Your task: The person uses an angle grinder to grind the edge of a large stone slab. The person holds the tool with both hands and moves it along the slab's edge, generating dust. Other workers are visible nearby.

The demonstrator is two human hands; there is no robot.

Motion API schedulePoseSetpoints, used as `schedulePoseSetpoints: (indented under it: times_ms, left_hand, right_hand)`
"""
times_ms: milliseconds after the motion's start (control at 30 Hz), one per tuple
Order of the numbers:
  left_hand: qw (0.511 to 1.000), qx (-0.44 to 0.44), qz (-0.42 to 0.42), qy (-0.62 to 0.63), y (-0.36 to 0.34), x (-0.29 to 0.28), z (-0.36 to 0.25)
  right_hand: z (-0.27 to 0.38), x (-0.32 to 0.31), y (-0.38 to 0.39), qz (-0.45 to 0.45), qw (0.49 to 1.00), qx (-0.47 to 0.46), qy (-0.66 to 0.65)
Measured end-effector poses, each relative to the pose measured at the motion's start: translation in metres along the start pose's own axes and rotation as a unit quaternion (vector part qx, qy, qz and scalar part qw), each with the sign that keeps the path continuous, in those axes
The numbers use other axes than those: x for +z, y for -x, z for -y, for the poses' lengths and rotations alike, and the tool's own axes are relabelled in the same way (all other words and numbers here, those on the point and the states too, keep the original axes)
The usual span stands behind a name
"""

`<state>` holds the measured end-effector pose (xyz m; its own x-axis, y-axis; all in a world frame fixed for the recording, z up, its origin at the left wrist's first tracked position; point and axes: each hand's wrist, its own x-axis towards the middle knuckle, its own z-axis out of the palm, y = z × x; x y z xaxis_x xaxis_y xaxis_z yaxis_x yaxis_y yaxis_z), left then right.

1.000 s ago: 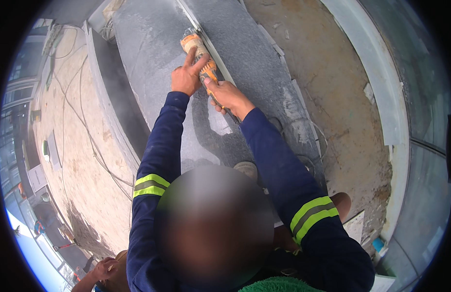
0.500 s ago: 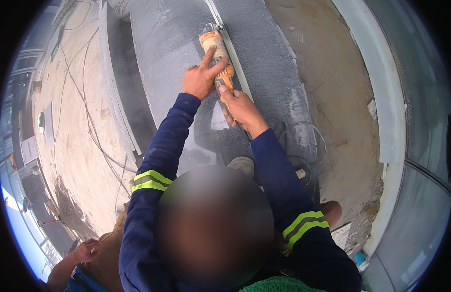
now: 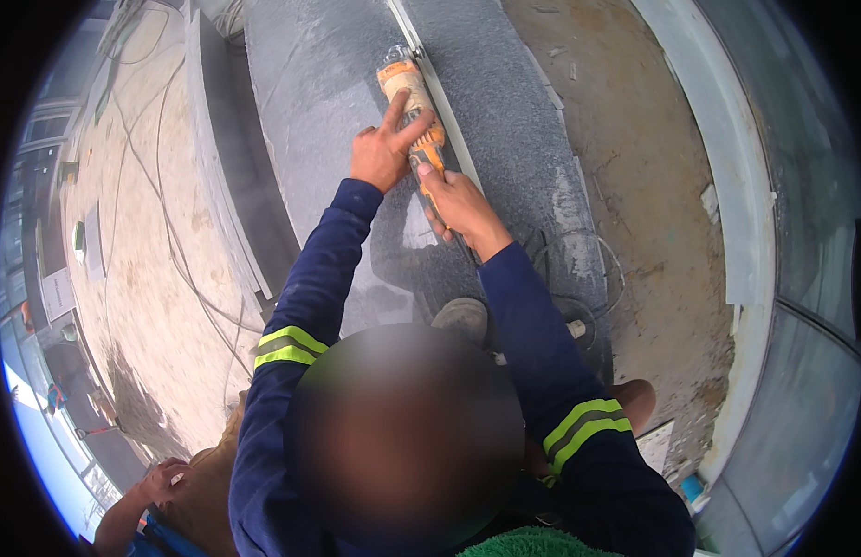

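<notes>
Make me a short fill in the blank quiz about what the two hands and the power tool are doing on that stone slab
1. Both hands hold an orange power tool over the grey stone slab, along a pale ____ running its length.
2. The left hand rests on the tool with two ____ stretched out.
3. The right hand grips the tool's ____ end.
4. Each dark blue sleeve carries a yellow reflective ____.

Missing words: joint; fingers; rear; band
</notes>
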<state>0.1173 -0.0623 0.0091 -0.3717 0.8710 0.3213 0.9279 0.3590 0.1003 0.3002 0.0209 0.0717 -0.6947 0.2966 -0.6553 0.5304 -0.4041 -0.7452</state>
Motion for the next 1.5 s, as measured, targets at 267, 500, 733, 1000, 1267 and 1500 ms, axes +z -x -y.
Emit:
schedulePoseSetpoints:
  times_ms: [267,500,733,1000,1267,1500]
  left_hand:
    - [1.0,-0.013,0.021,0.0,-0.031,0.015,0.026]
    - [0.999,-0.011,0.034,0.007,-0.03,0.012,0.026]
    - [1.0,-0.011,0.01,0.006,-0.008,0.001,0.006]
    - [1.0,-0.002,0.002,0.008,0.008,-0.006,-0.009]
    - [1.0,0.002,-0.009,0.014,0.013,-0.011,-0.017]
    - [1.0,-0.005,0.009,0.008,-0.003,-0.002,-0.001]
  right_hand:
    - [0.03,-0.001,-0.032,-0.013,1.0,-0.005,0.023]
    - [0.028,-0.002,-0.032,-0.012,1.0,0.001,0.014]
    - [0.013,0.0,-0.004,-0.005,1.0,0.007,0.015]
    - [-0.002,-0.001,0.013,-0.005,1.0,0.013,0.015]
    - [-0.003,-0.002,0.025,-0.014,0.999,0.016,0.032]
    - [0.006,-0.001,0.002,-0.006,1.0,0.008,0.014]
